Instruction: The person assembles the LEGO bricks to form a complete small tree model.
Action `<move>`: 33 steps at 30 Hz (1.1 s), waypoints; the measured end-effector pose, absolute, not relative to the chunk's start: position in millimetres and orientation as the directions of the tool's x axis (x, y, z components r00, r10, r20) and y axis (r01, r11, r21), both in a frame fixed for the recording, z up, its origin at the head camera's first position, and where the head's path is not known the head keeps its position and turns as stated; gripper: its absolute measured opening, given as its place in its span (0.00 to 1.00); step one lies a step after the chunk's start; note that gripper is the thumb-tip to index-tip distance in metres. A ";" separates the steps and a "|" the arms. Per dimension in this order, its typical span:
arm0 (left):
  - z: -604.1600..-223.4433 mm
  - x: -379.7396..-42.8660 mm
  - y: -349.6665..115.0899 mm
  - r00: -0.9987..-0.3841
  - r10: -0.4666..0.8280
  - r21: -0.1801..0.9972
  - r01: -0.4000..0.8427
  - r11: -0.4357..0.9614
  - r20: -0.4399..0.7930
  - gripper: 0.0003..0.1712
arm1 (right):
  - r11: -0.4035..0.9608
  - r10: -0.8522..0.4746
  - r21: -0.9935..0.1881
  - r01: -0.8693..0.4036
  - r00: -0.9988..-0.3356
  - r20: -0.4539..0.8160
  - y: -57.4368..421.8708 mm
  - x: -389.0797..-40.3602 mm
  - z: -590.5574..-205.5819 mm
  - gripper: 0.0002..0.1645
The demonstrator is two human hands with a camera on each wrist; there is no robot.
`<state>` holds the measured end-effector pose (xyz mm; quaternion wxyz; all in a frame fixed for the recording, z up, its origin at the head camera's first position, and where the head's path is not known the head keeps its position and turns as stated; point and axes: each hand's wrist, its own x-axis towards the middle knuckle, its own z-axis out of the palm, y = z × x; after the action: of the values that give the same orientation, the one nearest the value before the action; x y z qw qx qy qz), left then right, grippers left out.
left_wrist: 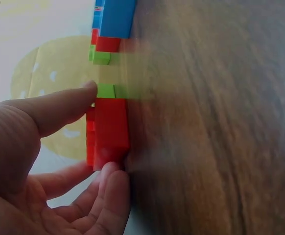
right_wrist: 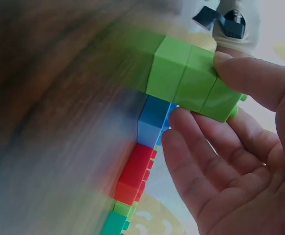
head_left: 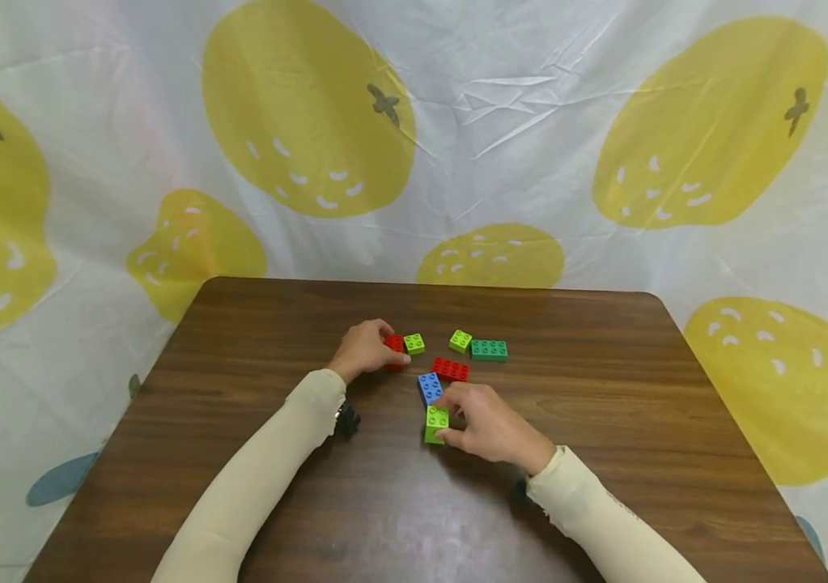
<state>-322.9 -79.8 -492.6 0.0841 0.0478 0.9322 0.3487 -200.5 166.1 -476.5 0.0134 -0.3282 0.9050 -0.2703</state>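
Note:
In the head view my left hand (head_left: 368,350) is at a red brick (head_left: 394,350), its thumb and fingers on either side. The left wrist view has a fingertip (left_wrist: 110,171) against the near end of that red brick (left_wrist: 111,129), while the thumb reaches past its studs. My right hand (head_left: 490,425) pinches an upright stack of three lime green bricks (right_wrist: 191,78) between thumb and fingers. From the head, only the top and front of this stack (head_left: 436,425) show. Directly behind it lies a blue brick (head_left: 429,387), close to the right fingertips.
Beyond the blue brick lies another red brick (head_left: 451,370). Two small lime green bricks (head_left: 414,344) (head_left: 460,340) and a dark green brick (head_left: 490,350) sit farther back on the brown wooden table (head_left: 603,364). A fruit-patterned cloth (head_left: 501,162) hangs behind the table.

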 end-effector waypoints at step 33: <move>-480.0 -295.5 -104.7 -0.953 0.302 0.689 0.197 0.698 -0.033 0.31 | 0.592 -0.626 -0.546 -0.592 -0.765 0.151 175.0 -204.4 -481.8 0.20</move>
<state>-295.5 -104.7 -480.0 0.0719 0.1360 0.9185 0.3642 -204.4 175.0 -481.8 0.0282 -0.3415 0.8918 -0.2954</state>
